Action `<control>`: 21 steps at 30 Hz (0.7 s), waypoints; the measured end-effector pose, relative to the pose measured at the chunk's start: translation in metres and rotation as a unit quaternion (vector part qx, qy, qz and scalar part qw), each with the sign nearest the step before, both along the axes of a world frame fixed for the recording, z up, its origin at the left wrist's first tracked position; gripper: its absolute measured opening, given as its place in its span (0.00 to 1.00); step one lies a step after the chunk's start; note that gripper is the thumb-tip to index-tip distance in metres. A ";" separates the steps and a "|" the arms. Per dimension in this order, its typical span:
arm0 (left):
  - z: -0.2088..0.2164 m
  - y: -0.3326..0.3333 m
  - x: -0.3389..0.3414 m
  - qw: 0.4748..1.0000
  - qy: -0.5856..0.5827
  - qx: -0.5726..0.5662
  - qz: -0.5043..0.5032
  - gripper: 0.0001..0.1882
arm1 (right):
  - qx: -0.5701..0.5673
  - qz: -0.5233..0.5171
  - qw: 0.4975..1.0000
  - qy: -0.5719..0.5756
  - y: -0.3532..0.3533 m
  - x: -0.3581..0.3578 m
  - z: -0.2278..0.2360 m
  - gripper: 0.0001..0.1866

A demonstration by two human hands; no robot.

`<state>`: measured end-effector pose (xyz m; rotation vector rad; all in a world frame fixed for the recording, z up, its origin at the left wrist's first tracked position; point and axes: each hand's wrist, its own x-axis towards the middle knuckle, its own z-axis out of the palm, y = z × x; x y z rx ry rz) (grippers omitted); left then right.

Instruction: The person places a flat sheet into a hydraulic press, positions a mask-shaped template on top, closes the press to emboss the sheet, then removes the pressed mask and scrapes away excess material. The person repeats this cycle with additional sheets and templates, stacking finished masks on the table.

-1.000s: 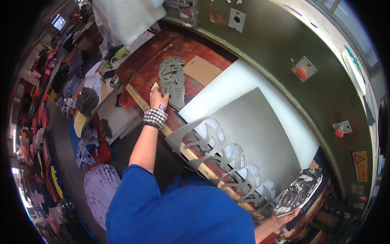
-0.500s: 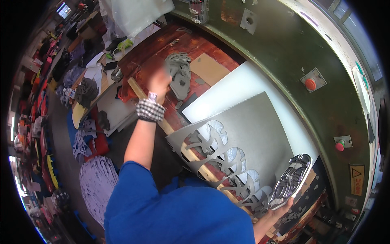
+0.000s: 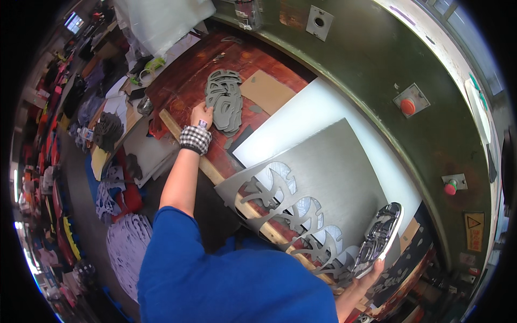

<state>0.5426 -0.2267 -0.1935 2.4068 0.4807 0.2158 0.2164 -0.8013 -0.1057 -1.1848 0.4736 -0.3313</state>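
- Left hand (image 3: 200, 114) lay flat-fingered against the near edge of a stack of grey cut-out pieces (image 3: 224, 100) on the red-brown bench (image 3: 186, 81); not gripping, only pressing/touching the stack's side; checked cuff (image 3: 194, 139) at the wrist
- Judged step: squaring that stack; best done with light sideways pressure so the thin lacy pieces stayed aligned and did not buckle or slide off the top
- Just below the left hand ran a pale wooden strip (image 3: 207, 168) along the bench edge; past it the bench dropped to floor clutter, so little room toward the person; open bench showed beyond the stack
- Right of the stack, a tan cardboard piece (image 3: 267, 91) lay near but apart; small dark offcuts between them
- Further right, a grey sheet (image 3: 328, 177) with leaf-shaped holes lay on a white board (image 3: 318, 107); its cut edge overhung the wooden strip toward the person; flimsy webs there could snag a sleeve
- Right hand (image 3: 371, 272) held a metal cutting die (image 3: 379, 238) from below, fingers curled at its lower end; die tilted on edge over the sheet's near right corner
- Beyond the right hand, uncut grey sheet gave open room; the green machine wall (image 3: 377, 64) with red buttons (image 3: 407, 106) bounded the far side
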 end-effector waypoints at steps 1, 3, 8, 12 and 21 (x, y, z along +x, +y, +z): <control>-0.001 -0.001 -0.006 0.997 0.049 -0.044 0.046 0.23 | -0.015 0.014 1.000 -0.004 0.001 0.001 0.002 0.33; 0.008 -0.017 -0.018 0.990 -0.051 0.118 0.058 0.27 | -0.040 0.015 0.999 0.019 0.003 0.004 0.006 0.35; 0.052 -0.102 -0.092 0.987 -0.100 0.027 -0.126 0.09 | -0.111 0.033 0.991 0.067 0.017 0.028 0.006 0.36; 0.065 -0.148 -0.141 0.963 -0.107 0.168 -0.181 0.09 | -0.297 0.062 0.952 0.031 0.043 0.076 0.002 0.40; 0.056 -0.139 -0.166 0.986 0.003 0.026 -0.166 0.05 | -0.637 0.092 0.765 0.021 0.123 0.169 -0.007 0.44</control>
